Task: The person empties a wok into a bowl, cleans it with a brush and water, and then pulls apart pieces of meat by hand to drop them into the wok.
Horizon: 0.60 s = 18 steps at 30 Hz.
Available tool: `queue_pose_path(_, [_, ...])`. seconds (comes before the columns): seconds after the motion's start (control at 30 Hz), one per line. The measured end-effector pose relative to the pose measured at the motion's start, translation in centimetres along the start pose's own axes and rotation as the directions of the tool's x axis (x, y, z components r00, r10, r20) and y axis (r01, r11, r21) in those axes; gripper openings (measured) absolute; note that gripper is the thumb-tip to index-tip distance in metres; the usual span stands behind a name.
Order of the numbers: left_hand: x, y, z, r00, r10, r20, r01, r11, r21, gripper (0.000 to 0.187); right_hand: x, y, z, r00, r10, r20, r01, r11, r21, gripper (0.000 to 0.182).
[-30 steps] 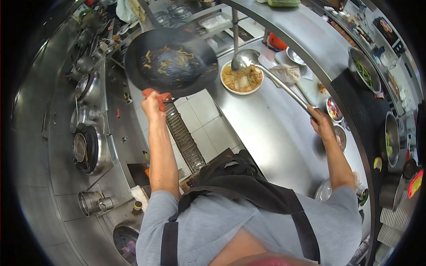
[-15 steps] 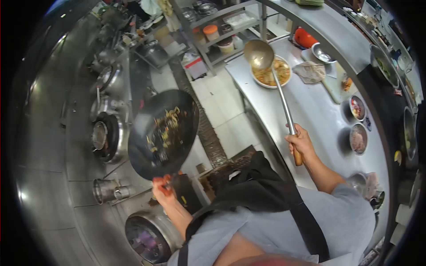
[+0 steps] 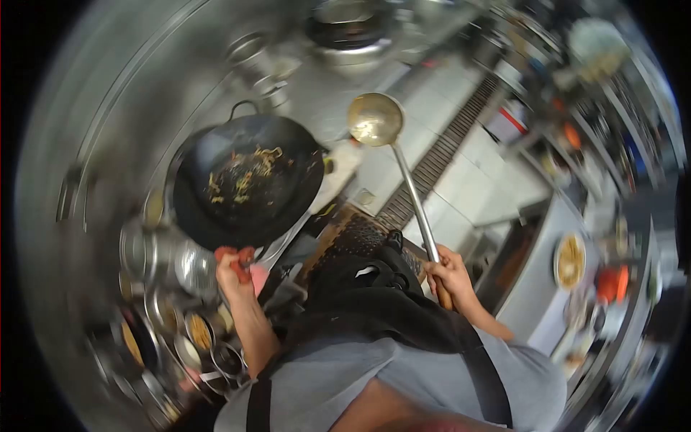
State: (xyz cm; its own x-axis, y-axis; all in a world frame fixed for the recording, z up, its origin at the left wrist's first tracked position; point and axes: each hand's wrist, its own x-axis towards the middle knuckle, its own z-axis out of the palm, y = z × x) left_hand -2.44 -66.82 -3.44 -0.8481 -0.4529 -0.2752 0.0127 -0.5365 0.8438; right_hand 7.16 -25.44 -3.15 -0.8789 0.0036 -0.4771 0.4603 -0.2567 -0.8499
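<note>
My left hand [image 3: 234,272] is closed round a red cloth [image 3: 245,261] at the near edge of a black wok [image 3: 245,176]. Scraps of food [image 3: 248,173] lie on the wok's inner surface. In my right hand [image 3: 448,273] is a large metal ladle [image 3: 376,119], gripped at its wooden handle, with the bowl raised in front of me and to the right of the wok. A bowl of food [image 3: 569,261] stands on the metal counter at the right.
A burner [image 3: 349,32] is at the top. Metal pots [image 3: 194,268] and several containers of ingredients stand at the lower left. A floor drain grate [image 3: 450,144] crosses the tiles. Shelves [image 3: 576,144] are at the upper right, and a red object [image 3: 612,284] is beside the food bowl.
The view has swung left, so the counter and food bowl sit farther right. The wok and ladle have come round with my hands, away from the counter, and both are still held.
</note>
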Motion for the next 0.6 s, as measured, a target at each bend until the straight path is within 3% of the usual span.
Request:
queue_pose_path(0.1, [5.3, 1.4, -3.8, 0.996, 0.044, -0.072, -0.052, 0.991, -0.120, 0.015, 4.1, -3.2, 5.0, 0.992, 0.046, 0.117, -0.044, 0.999, -0.021, 0.040])
queue_pose_path(0.13, [7.4, 1.5, -4.7, 0.980, 0.047, -0.193, -0.067, 0.993, -0.098, 0.013, 6.1, -3.8, 6.3, 0.986, 0.033, 0.162, -0.026, 0.999, -0.047, 0.039])
queue_pose_path(0.17, [5.9, -2.1, -5.1, 0.989, 0.080, -0.125, -0.090, 0.993, -0.077, 0.011, 6.7, -2.4, 2.4, 0.977, 0.145, 0.157, -0.132, 0.987, -0.094, 0.040])
queue_pose_path(0.23, [8.9, -0.5, -2.5, 0.952, -0.018, -0.304, -0.034, 0.986, -0.166, 0.011, 11.5, -4.2, 5.2, 0.970, 0.090, 0.227, -0.056, 0.987, -0.152, 0.040])
queue_pose_path(0.33, [12.8, -2.5, -4.2, 0.946, -0.081, -0.312, -0.017, 0.954, -0.300, 0.012, 16.4, -6.7, 8.0, 0.933, 0.138, 0.332, -0.039, 0.957, -0.289, 0.040])
queue_pose_path(0.37, [14.5, -3.8, -5.5, 0.943, -0.123, -0.310, 0.043, 0.967, -0.253, 0.014, 18.1, -7.3, 9.0, 0.916, 0.161, 0.368, -0.044, 0.951, -0.306, 0.040])
queue_pose_path(0.43, [18.0, -6.3, -7.1, 0.954, -0.150, -0.258, 0.101, 0.976, -0.193, 0.017, 22.1, -9.3, 12.7, 0.888, 0.114, 0.446, 0.092, 0.906, -0.414, 0.041])
queue_pose_path(0.47, [18.4, -6.1, -5.3, 0.940, -0.110, -0.324, 0.048, 0.980, -0.194, 0.019, 24.9, -9.4, 14.1, 0.844, 0.075, 0.531, 0.189, 0.885, -0.426, 0.045])
queue_pose_path(0.5, [19.1, -5.9, -4.4, 0.925, -0.062, -0.375, -0.032, 0.970, -0.239, 0.017, 27.4, -10.3, 16.3, 0.804, 0.138, 0.579, 0.181, 0.871, -0.458, 0.047])
queue_pose_path(0.57, [19.6, -6.2, -3.7, 0.891, -0.031, -0.452, -0.027, 0.992, -0.122, 0.013, 31.5, -12.0, 22.5, 0.726, 0.055, 0.686, 0.412, 0.764, -0.497, 0.046])
queue_pose_path(0.6, [20.2, -7.0, -3.9, 0.876, -0.028, -0.482, -0.046, 0.989, -0.141, 0.013, 32.9, -13.1, 26.1, 0.690, 0.027, 0.724, 0.558, 0.617, -0.555, 0.046])
